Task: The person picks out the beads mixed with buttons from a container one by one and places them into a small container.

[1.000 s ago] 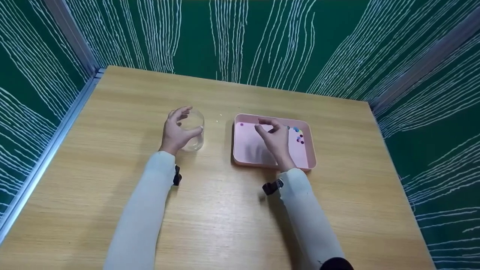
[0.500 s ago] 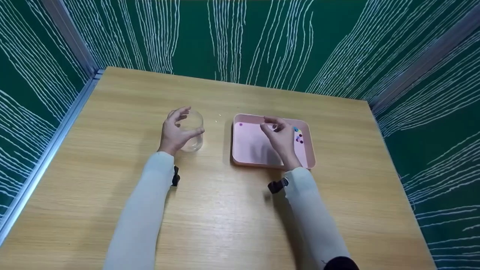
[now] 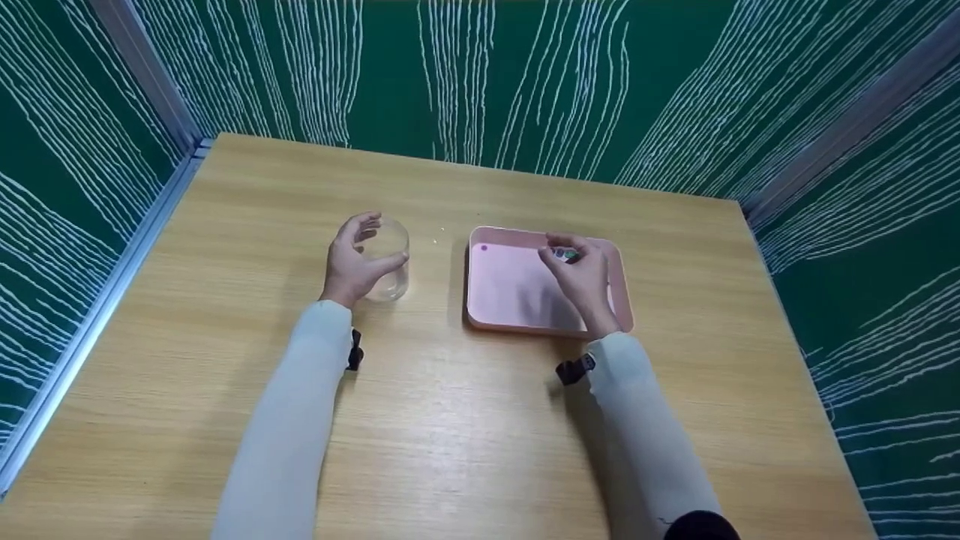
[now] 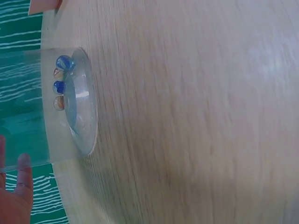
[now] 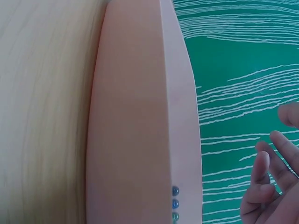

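My left hand (image 3: 351, 266) grips a clear cup (image 3: 394, 281) standing on the table, its thumb and fingers curled around the side. Several marbles (image 4: 59, 87), blue and amber, lie at the bottom of that cup in the left wrist view. Over the right part of a pink tray (image 3: 502, 296) hovers my right hand (image 3: 583, 279). Its thumb and index finger are apart, with nothing seen between them. Several coloured marbles (image 3: 564, 255) show past those fingers, partly hidden by the hand. A single purple marble (image 3: 484, 247) lies in the tray's far left corner.
The wooden table (image 3: 450, 420) bears the cup on the left and the tray to its right. Tiny white specks (image 3: 436, 241) lie between them. Green walls (image 3: 390, 82) with white streaks enclose the table's back and sides.
My right hand has shifted rightward across the tray and now covers most of the marbles on that side. My left hand keeps its hold on the cup.
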Tool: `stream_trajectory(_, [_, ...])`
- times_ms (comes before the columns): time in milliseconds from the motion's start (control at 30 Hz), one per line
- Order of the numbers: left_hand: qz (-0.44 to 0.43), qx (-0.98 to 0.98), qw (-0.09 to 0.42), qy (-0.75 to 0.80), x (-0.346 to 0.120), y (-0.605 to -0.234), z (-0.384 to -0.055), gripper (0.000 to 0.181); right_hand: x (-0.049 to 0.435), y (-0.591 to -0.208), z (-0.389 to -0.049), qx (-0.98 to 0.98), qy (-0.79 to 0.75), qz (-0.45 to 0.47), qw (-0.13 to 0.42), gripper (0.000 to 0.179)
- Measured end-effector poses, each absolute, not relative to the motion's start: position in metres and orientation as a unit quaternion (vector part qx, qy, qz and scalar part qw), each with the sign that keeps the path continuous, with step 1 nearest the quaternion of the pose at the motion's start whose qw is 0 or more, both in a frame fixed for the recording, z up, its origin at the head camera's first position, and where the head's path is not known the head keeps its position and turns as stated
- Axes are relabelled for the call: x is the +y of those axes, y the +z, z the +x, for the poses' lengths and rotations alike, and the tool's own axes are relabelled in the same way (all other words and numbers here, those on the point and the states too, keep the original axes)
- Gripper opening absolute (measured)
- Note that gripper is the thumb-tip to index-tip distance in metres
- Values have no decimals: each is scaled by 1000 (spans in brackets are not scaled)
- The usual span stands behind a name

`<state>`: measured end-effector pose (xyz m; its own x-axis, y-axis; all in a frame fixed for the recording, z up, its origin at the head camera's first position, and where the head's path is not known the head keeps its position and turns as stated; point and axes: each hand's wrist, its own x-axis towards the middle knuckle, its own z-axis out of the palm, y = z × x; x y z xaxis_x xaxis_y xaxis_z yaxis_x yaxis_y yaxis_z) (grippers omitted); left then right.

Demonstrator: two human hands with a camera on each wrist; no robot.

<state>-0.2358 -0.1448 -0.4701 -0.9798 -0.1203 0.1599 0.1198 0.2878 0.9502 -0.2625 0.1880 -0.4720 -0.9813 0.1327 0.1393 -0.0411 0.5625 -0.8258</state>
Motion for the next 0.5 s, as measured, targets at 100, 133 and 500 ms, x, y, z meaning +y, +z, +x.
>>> stream_trajectory(100, [8,-794,96,-600,-145,-472,-237,66,194,-471,-263,-891,442,-33,99,44])
stream_trajectory(133, [9,-794,95,-601,-145,-472,-237,66,195,-471,-264,-896,432,-36,99,44])
stream_trajectory(500, [-8,-792,108,-601,-145,-472,-237,64,212,-473,-269,-897,433,-39,79,48])
